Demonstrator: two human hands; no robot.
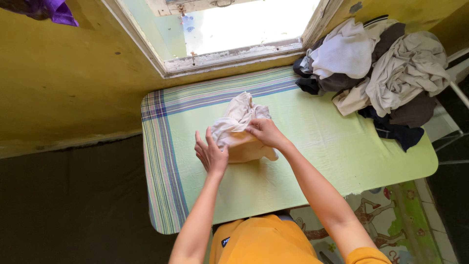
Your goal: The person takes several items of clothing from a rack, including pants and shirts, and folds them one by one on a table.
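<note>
The left hand (pixel 211 154), fingers spread apart, presses the near left side of a cream garment (pixel 240 129) on the green cloth-covered table (pixel 342 146). The right hand (pixel 264 132) pinches its top. A pile of clothes (pixel 381 68) lies far right.

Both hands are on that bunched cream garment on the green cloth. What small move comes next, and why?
Probably lift and shake it open. The cream garment sits crumpled in a heap, the left hand pressing its side, the right hand gripping its top, and the green cloth around it is free for spreading it flat.
</note>
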